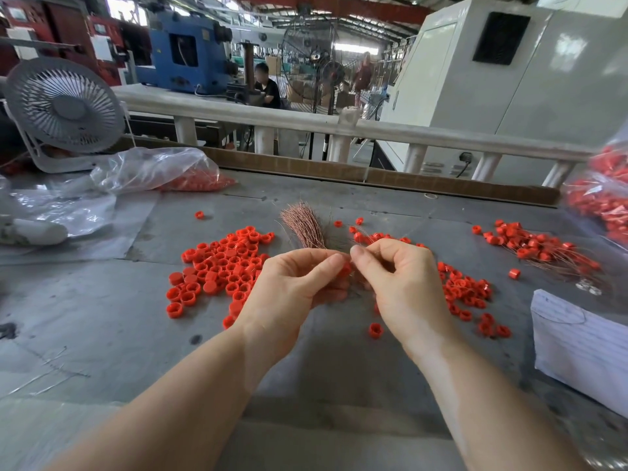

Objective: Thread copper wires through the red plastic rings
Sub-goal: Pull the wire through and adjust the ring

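Observation:
My left hand [295, 283] holds a bundle of thin copper wires [302, 224] that fans upward above the fingers, and a red plastic ring [345, 269] shows between its fingertips. Close against it, my right hand [402, 277] pinches a single fine copper wire [362, 232] between thumb and forefinger. A heap of loose red rings [221, 266] lies on the grey table [102, 317] left of my hands. More rings [465, 294] lie to the right. Further right sits a pile of rings with wires through them [540, 248].
A white desk fan [64, 105] and clear plastic bags of red rings [163, 171] stand at the back left. Another bag of rings [601, 198] is at the right edge, with a lined white paper pad [577, 348] below it. A white railing [306, 120] borders the table's far side.

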Action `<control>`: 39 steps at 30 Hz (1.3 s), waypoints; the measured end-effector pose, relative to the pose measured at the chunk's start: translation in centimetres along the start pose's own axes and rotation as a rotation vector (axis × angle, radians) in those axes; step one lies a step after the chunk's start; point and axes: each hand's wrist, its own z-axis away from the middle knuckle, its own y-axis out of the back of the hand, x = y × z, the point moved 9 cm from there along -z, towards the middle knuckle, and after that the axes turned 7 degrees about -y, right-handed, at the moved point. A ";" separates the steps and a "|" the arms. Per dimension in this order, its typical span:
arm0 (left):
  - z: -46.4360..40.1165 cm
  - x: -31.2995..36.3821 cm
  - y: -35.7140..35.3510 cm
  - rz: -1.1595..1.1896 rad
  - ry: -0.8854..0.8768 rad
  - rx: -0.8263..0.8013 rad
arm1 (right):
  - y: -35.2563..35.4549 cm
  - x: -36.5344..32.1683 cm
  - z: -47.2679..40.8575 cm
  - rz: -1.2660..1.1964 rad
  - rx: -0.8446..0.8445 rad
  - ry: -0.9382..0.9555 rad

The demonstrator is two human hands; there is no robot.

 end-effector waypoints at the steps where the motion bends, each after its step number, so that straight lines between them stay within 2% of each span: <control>1: 0.0 0.0 0.0 -0.012 -0.005 0.002 | 0.1 0.0 0.0 0.002 0.007 -0.002; 7: 0.3 0.4 -0.5 -0.040 -0.047 -0.053 | 0.3 -0.3 0.1 0.059 0.036 0.030; 11: 0.2 0.5 0.0 -0.098 -0.066 -0.005 | -0.2 -0.2 0.1 0.054 0.008 0.023; 20: 0.0 0.5 0.4 -0.154 -0.056 0.007 | -0.9 0.8 0.0 -0.035 -0.076 -0.061; 25: -0.1 1.0 0.7 -0.225 -0.114 0.010 | -1.2 1.0 0.0 -0.083 -0.093 -0.087; 29: -0.1 0.8 0.6 -0.162 -0.087 0.026 | -1.1 1.1 0.0 -0.123 -0.088 -0.099; 32: -0.2 0.5 0.7 -0.118 -0.059 0.040 | -0.7 1.5 -0.1 -0.166 -0.048 -0.152; 39: -0.2 0.0 1.2 -0.065 0.014 0.080 | 1.3 3.2 -0.7 -0.459 0.074 -0.366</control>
